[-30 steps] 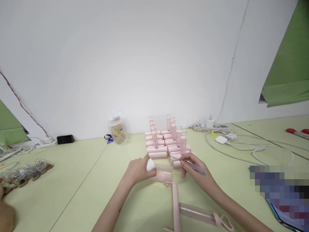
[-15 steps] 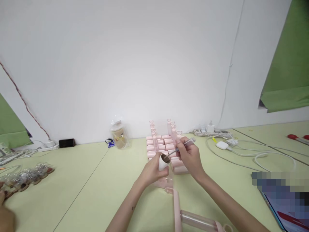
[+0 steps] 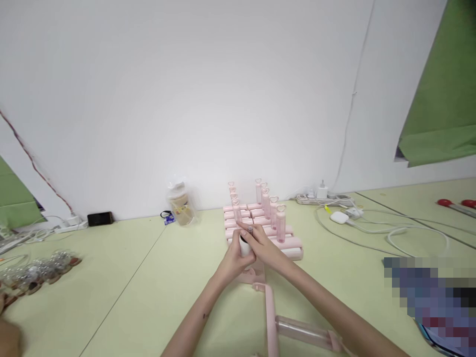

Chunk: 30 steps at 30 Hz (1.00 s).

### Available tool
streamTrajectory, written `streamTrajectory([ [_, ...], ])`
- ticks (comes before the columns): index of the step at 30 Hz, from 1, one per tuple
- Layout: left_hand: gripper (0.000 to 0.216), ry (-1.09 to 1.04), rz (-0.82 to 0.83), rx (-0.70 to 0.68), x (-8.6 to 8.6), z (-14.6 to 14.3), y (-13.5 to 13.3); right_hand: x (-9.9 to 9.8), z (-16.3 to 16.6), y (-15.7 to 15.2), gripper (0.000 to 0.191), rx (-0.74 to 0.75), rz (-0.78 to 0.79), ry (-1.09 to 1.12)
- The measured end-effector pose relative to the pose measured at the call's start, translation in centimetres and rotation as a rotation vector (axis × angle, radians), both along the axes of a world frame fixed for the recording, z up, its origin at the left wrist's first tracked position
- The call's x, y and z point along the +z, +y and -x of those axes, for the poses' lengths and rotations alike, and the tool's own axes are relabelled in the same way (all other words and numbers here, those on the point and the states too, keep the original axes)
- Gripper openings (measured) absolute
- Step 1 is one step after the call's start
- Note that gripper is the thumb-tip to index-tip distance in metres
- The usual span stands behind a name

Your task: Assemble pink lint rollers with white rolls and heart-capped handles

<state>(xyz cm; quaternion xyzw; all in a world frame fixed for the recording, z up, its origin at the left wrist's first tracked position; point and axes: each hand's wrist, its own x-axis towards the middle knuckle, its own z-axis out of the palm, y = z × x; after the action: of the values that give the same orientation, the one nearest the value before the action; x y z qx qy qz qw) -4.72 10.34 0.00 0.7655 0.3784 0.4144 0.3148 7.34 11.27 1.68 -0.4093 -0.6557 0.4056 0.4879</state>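
Observation:
My left hand (image 3: 232, 262) is wrapped round a small white cup (image 3: 244, 246) held above the table. My right hand (image 3: 264, 248) is closed right over the cup, pinching a thin grey stick (image 3: 250, 230) that points down into it. Just behind both hands stands a block of pink rollers (image 3: 260, 225) with several upright pink heart-topped tubes. A pink handle with a clear tube (image 3: 297, 329) lies on the table below my right forearm.
A clear jar with a tan label (image 3: 180, 203) stands by the wall. White chargers and cables (image 3: 357, 218) lie at right. A pile of small clear items (image 3: 40, 267) sits at left. A phone lies by a pixelated patch (image 3: 442, 317) at lower right.
My right hand swung the stick from lying flat near the rollers to upright and closed in over the cup. My left hand turned the cup's mouth upward.

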Motion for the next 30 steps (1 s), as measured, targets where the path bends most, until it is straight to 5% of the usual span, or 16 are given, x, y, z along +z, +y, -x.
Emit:
streamTrajectory([
  [5, 0.035, 0.110, -0.032, 0.001, 0.5, 0.2, -0.1, 0.7, 0.0, -0.3, 0.038, -0.030, -0.072, 0.093],
  [11, 0.043, 0.435, -0.099, -0.044, 0.8, 1.9, 0.1, 5.2, -4.1, -2.9, 0.036, -0.200, -0.195, 0.286],
  [14, 0.043, 0.548, -0.092, -0.050, 0.2, 2.5, 0.2, 6.2, -7.2, -4.5, 0.032, -0.165, -0.201, 0.102],
  [18, 0.063, 0.619, -0.054, -0.071, -0.3, 3.3, 0.3, 3.8, -9.9, -6.1, 0.024, 0.237, -0.150, -0.668],
  [20, 0.073, 0.640, -0.037, -0.063, -0.3, 3.9, 0.5, 1.6, -10.5, -6.6, 0.021, 0.321, -0.094, -0.879],
  [24, 0.070, 0.649, -0.048, 0.038, 0.1, 5.1, 1.1, -2.3, -10.3, -7.5, 0.039, 0.339, -0.008, -0.937],
  [27, 0.082, 0.612, -0.115, 0.124, 0.9, 5.1, 0.8, -3.5, -9.4, -8.3, 0.025, 0.364, -0.079, -0.962],
  [30, 0.049, 0.565, -0.177, 0.217, 1.7, 3.8, -1.2, -3.4, -8.7, -8.8, 0.013, 0.367, -0.162, -1.002],
])
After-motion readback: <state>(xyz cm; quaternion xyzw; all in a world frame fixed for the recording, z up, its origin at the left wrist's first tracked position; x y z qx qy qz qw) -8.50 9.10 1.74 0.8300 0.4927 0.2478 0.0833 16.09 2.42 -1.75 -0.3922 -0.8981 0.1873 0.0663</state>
